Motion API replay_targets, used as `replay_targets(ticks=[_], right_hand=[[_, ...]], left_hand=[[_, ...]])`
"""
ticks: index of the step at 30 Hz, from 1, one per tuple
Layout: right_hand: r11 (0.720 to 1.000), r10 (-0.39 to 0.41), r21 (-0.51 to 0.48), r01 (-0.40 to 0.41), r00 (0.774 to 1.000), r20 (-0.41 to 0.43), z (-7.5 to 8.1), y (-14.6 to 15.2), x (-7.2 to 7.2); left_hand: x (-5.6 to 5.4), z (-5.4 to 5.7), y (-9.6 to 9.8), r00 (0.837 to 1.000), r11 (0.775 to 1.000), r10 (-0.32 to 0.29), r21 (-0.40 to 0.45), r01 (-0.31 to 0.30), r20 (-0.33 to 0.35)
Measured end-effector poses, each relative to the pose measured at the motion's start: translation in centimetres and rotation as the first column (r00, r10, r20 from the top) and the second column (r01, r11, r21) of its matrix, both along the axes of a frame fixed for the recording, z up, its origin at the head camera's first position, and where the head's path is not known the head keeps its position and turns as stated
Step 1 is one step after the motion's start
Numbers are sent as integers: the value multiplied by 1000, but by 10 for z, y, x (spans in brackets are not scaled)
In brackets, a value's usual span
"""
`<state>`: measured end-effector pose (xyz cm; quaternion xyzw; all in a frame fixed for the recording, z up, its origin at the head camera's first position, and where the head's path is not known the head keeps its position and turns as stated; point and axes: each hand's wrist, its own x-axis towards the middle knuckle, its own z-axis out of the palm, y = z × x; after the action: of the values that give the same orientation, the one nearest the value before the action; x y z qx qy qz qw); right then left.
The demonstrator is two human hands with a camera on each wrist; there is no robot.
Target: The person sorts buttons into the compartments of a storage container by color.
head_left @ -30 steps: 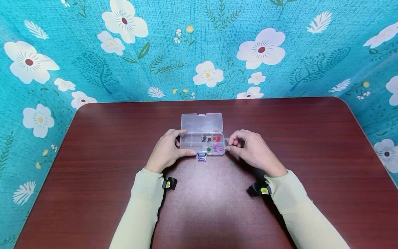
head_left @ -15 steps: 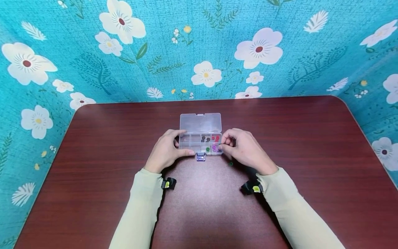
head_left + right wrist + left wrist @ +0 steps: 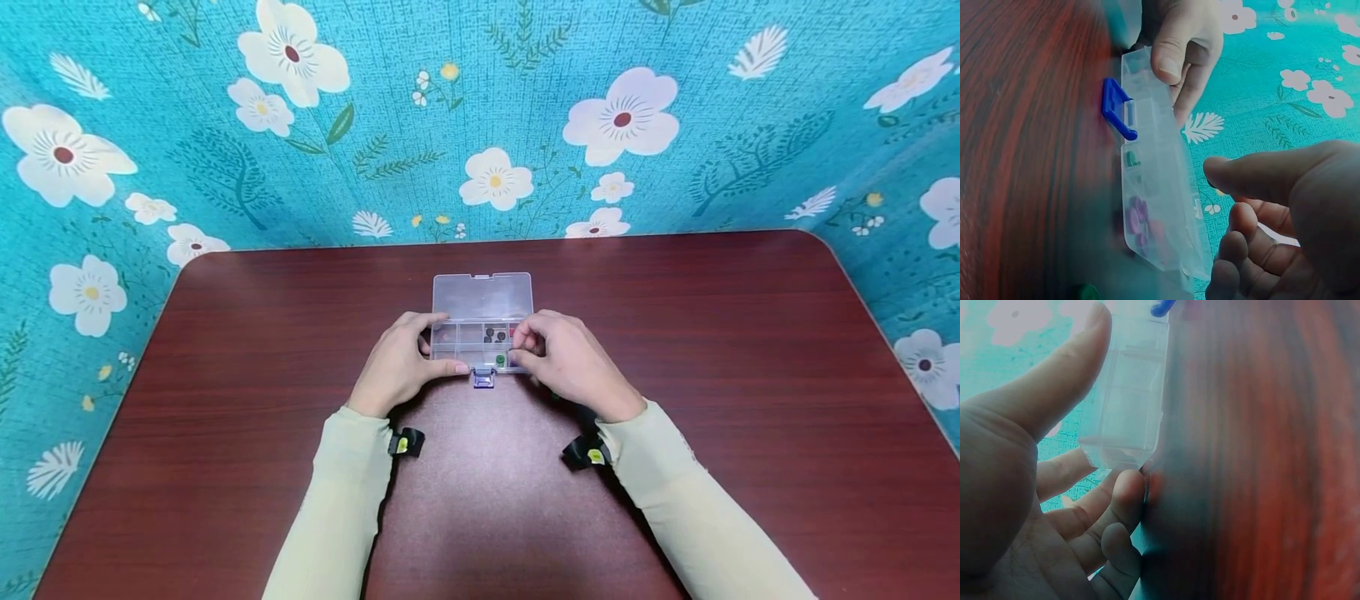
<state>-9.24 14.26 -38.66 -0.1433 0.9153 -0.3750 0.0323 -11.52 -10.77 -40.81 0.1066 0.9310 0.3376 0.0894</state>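
Note:
A clear plastic compartment box point(image 3: 470, 357) stands on the table with its lid point(image 3: 482, 297) tipped back. My left hand point(image 3: 397, 362) grips its left end, thumb on the front edge and fingers at the back, as the left wrist view also shows. My right hand point(image 3: 566, 358) hovers over the right compartments, fingers curled and thumb near the index finger. In the right wrist view, a small dark piece point(image 3: 1211, 184) shows at the thumb tip, mostly hidden. Inside the box lie dark buttons point(image 3: 495, 335), a green button point(image 3: 500, 360) and purple buttons point(image 3: 1138, 220).
A blue latch point(image 3: 483, 379) hangs open at the box's front. One loose green button point(image 3: 1088, 292) lies on the brown table point(image 3: 480, 500) near the box's right end. Floral blue cloth point(image 3: 420, 125) hangs behind the table.
My right hand has moved left, from beside the box's right end to above its right compartments, covering the purple and most of the red buttons. The left hand keeps its hold.

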Motion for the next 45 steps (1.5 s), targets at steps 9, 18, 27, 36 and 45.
replay_targets(ticks=[9, 18, 27, 36, 45], right_hand=[[998, 17, 62, -13, 998, -68, -2, -11, 0], [995, 41, 99, -29, 991, -124, -6, -17, -2], [993, 49, 110, -38, 993, -105, -6, -18, -1], [992, 54, 118, -41, 992, -113, -8, -17, -2], [991, 56, 128, -41, 991, -121, -9, -16, -2]], left_hand=[[0, 0, -1, 1000, 1000, -6, 8, 6, -6], [0, -1, -2, 1000, 1000, -4, 6, 4, -8], [0, -1, -2, 1000, 1000, -8, 5, 8, -6], [0, -1, -2, 1000, 1000, -11, 7, 11, -12], [-1, -2, -1, 1000, 1000, -11, 2, 11, -19]])
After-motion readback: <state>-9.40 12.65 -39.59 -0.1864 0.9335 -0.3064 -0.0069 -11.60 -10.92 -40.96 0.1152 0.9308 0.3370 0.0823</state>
